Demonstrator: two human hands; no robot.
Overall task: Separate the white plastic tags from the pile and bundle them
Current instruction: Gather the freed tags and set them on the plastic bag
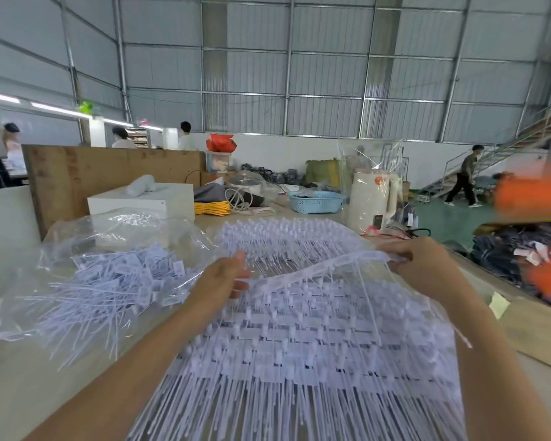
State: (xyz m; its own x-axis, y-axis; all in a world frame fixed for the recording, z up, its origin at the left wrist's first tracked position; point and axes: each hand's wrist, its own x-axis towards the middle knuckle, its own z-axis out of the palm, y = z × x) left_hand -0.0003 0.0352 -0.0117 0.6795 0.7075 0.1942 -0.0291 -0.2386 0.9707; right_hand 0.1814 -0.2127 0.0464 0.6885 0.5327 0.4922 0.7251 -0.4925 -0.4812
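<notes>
Two hands: both up at the far edge of the mat, the wide sheet of joined white tags spread across the tabletop; every place below is given from that mat.
Loose pile: tags already separated lie left of the mat on a clear bag, stems fanned toward the near-left.
Left hand: the left hand sits at the mat's far-left edge, fingers hooked under the lifted strip, thumb on top; I judge it a loose pinch.
Strip: the strip, one row of tags, rises off the mat as an arched ridge, running left to right from one hand to the other.
Axis: strip's long axis lies crosswise; each tag's stem runs toward the near edge, at right angles to it.
Far rows: more joined tags lie just beyond the mat.
Right hand: the right hand is at the mat's far-right corner, fingers curled tight on the strip's end.
Nearer hand: both touch the strip; neither must reach.
Next move, as a guess: peeling the row free would go up and away from the mat, along the stems.
</notes>
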